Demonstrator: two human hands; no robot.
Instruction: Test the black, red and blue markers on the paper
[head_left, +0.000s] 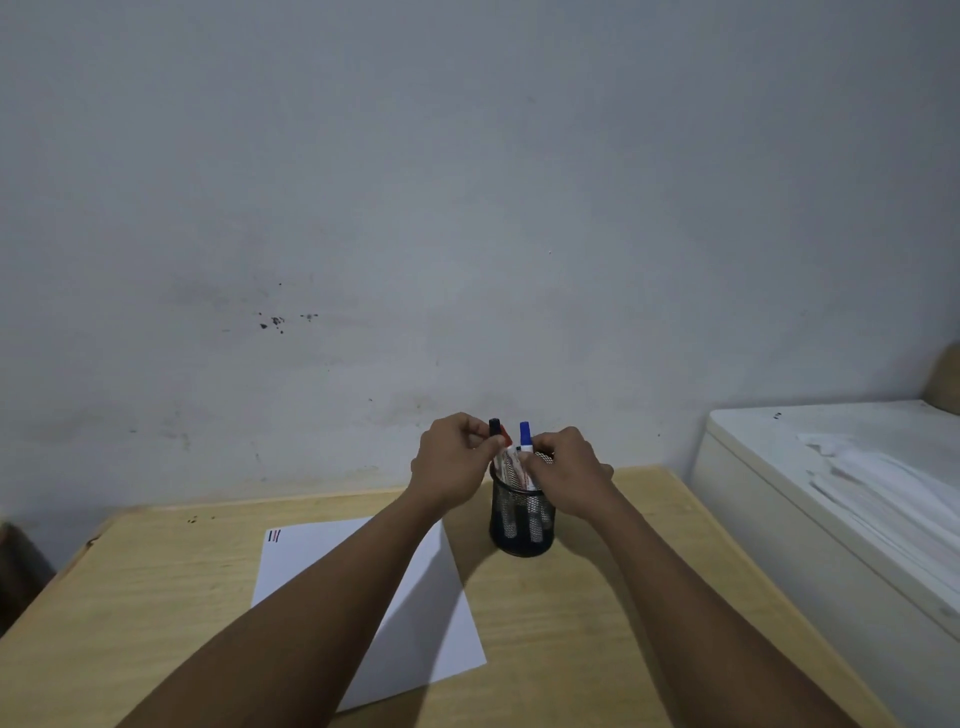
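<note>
The left hand (452, 462) pinches the black marker (494, 427) near its cap with the red marker (505, 435) just behind that pinch, and both stand in the black mesh cup (522, 519) right under the fingers. The right hand (566, 478) is curled narrowly at the cup's rim beside the blue marker (525, 434); whether it actually holds that marker I cannot tell. Below the left wrist the paper (426, 613) lies on the wooden desk (156, 597), with short coloured strokes (274, 535) at its far left corner.

A plain room in a home, a small study corner, light wooden surface (156, 597) pushed against a scuffed, stained grey wall (363, 208), mesh pen holder (522, 519) and paper (415, 613) on it, white cabinet (779, 493) alongside
</note>
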